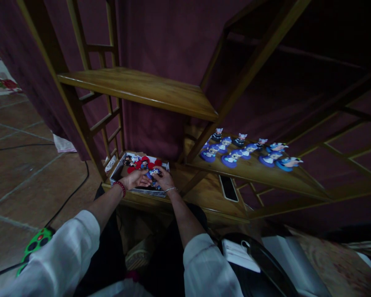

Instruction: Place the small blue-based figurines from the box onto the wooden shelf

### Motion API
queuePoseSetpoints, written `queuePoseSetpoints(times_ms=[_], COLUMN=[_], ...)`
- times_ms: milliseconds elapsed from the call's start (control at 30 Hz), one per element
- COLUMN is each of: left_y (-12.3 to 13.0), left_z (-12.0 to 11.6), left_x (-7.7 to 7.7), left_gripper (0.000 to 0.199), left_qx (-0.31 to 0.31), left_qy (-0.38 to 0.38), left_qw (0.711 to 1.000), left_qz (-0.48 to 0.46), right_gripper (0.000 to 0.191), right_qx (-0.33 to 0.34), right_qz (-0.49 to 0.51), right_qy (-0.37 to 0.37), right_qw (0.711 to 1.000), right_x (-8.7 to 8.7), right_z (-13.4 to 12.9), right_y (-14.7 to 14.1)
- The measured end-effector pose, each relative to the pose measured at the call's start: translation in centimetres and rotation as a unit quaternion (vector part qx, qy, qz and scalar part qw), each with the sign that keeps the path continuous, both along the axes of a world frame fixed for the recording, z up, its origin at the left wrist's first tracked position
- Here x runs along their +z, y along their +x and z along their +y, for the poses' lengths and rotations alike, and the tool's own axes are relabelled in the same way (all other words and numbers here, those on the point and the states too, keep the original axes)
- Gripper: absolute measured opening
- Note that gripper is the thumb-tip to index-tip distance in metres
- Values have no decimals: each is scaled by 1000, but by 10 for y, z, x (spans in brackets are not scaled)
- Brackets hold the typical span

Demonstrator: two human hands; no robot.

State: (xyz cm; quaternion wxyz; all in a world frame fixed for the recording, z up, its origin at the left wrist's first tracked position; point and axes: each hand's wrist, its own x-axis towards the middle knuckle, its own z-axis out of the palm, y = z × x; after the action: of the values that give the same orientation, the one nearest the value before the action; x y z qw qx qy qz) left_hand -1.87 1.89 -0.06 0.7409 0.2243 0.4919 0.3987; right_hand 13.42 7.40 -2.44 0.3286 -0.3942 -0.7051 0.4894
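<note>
A small purple-and-white figurine (153, 172) is between my two hands, above a white box (114, 176) on the low shelf. My right hand (163, 180) grips the figurine from the right with its fingers bent around it. From the left, the fingers of my left hand (137, 180) close on its lower part. Inside the box lie several other figurines, among them a dark-haired one (144, 164) against something red (131, 169). The hands hide part of the box's contents.
Several purple figurines (231, 158) stand on the wooden shelf to the right, with pink-haired ones behind. Below it a phone (228, 188) lies on the lower board. An upper shelf (139, 88) overhangs the box. A green power strip (37, 243) with cables lies on the floor, left.
</note>
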Motion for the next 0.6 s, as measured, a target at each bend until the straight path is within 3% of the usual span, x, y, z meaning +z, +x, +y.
queuePoseSetpoints(times_ms=[267,600], left_y=[-3,0], left_z=[2,-1], left_x=[-4,1], left_gripper=[32,33], left_qx=[-6,20], left_qy=[5,11], left_qw=[999,1000], left_qz=[-38,-16], right_gripper=[37,35], right_qx=[0,-18], right_qz=[22,31], right_qy=[-66,-57], right_qw=[998,998], right_x=[2,4], right_z=[-2,-1], right_y=[-1,0])
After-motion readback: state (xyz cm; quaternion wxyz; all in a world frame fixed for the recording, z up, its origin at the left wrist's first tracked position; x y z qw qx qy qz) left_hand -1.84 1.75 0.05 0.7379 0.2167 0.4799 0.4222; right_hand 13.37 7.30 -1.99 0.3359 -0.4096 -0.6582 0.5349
